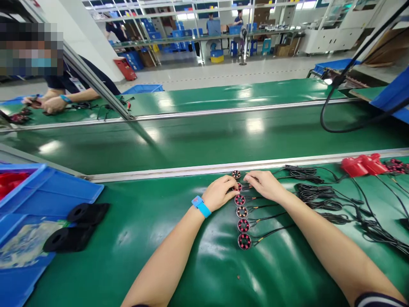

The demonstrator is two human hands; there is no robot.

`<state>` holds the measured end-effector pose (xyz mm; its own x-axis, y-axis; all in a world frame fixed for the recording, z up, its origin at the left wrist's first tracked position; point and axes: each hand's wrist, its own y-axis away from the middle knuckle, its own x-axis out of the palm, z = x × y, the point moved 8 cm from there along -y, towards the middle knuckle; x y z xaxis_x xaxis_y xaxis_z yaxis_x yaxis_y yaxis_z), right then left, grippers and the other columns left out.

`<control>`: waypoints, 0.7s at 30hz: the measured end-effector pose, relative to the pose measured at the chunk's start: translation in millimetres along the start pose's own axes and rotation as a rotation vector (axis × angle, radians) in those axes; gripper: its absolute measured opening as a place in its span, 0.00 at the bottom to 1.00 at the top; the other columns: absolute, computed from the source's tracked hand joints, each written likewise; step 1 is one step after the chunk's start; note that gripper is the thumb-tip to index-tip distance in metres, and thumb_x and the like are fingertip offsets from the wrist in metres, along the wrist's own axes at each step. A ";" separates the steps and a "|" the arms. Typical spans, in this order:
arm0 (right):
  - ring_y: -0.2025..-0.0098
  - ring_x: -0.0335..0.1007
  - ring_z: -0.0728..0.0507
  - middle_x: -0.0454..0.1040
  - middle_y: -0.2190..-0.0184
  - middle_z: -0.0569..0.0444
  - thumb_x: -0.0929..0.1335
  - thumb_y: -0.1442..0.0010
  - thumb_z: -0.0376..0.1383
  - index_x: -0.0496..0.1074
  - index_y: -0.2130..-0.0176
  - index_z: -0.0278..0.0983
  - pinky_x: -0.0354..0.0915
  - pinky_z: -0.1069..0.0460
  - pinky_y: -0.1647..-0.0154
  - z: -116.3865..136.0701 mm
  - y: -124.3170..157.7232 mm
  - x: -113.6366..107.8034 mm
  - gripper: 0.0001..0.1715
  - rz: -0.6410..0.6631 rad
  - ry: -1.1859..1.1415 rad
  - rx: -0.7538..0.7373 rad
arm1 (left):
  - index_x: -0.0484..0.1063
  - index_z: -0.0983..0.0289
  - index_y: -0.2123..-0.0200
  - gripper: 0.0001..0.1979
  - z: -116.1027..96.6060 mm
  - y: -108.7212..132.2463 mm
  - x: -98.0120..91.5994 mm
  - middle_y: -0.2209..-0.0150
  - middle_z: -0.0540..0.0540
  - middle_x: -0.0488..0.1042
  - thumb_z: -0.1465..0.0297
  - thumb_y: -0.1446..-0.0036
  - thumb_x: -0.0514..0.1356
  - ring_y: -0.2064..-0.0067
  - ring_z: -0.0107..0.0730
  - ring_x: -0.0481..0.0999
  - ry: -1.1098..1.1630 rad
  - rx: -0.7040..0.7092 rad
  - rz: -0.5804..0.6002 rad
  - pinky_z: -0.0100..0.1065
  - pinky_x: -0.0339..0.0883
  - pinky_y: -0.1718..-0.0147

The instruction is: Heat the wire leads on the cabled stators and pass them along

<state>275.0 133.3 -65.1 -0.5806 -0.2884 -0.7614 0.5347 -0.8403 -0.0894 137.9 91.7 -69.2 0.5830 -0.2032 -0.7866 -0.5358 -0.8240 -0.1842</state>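
A column of several small round motor stators with red or copper coils (242, 212) lies on the green mat, each with a black cable leading right. My left hand (220, 192), with a blue wrist strap (201, 207), has its thumb and fingers closed around the second stator (237, 186) from the far end. My right hand (264, 184) is just right of it, its fingertips pinched at that stator's cable; the exact contact is partly hidden. The farthest stator (236, 174) lies beyond my left fingertips, close to the metal rail.
Coiled black cables (311, 192) and red parts (364, 164) lie at the right. Blue bins (64, 183) and black pieces (86, 213) stand at the left. A white rail (166, 171) edges the bench. Across it, a co-worker's hands (55, 103) handle parts. A black cable (324, 111) hangs at upper right.
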 end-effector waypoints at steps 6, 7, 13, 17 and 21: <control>0.64 0.71 0.45 0.77 0.66 0.54 0.60 0.36 0.40 0.75 0.67 0.39 0.62 0.51 0.60 -3.9 1.8 8.5 0.17 0.133 -0.074 0.041 | 0.72 0.60 0.60 0.04 -1.7 -1.2 -1.1 0.56 0.53 0.72 0.68 0.33 0.58 0.53 0.35 0.73 0.014 0.017 0.024 0.36 0.68 0.51; 0.66 0.70 0.45 0.77 0.66 0.54 0.61 0.39 0.40 0.74 0.67 0.39 0.62 0.51 0.62 -4.0 2.2 9.8 0.15 0.151 -0.088 0.046 | 0.72 0.60 0.60 0.04 -2.2 -1.4 -1.0 0.56 0.53 0.72 0.68 0.33 0.58 0.53 0.35 0.73 0.004 0.016 0.027 0.36 0.68 0.51; 0.72 0.64 0.48 0.74 0.72 0.57 0.64 0.44 0.42 0.75 0.67 0.38 0.58 0.52 0.69 -11.3 2.7 15.4 0.13 0.121 -0.193 0.140 | 0.74 0.61 0.59 0.04 -6.6 -1.1 -0.9 0.53 0.55 0.69 0.68 0.35 0.60 0.52 0.38 0.71 -0.138 0.014 0.018 0.39 0.68 0.50; 0.73 0.64 0.48 0.74 0.73 0.58 0.64 0.44 0.44 0.74 0.68 0.38 0.58 0.53 0.69 -14.9 2.1 15.3 0.14 0.049 -0.253 0.217 | 0.74 0.62 0.58 0.05 -10.3 -1.6 0.9 0.52 0.57 0.68 0.68 0.34 0.59 0.51 0.40 0.70 -0.168 0.058 0.023 0.41 0.68 0.49; 0.72 0.68 0.47 0.75 0.74 0.56 0.64 0.42 0.46 0.74 0.67 0.37 0.61 0.53 0.67 -15.7 3.3 18.2 0.16 0.091 -0.302 0.223 | 0.74 0.63 0.59 0.05 -10.2 -2.2 -0.5 0.51 0.58 0.68 0.68 0.35 0.60 0.50 0.41 0.70 -0.163 0.060 0.021 0.42 0.68 0.49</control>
<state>275.8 132.5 -89.3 -0.7096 -0.4603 -0.5335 0.4646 -0.8749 0.1369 145.0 88.2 -62.4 0.4676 -0.1275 -0.8747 -0.5852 -0.7863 -0.1982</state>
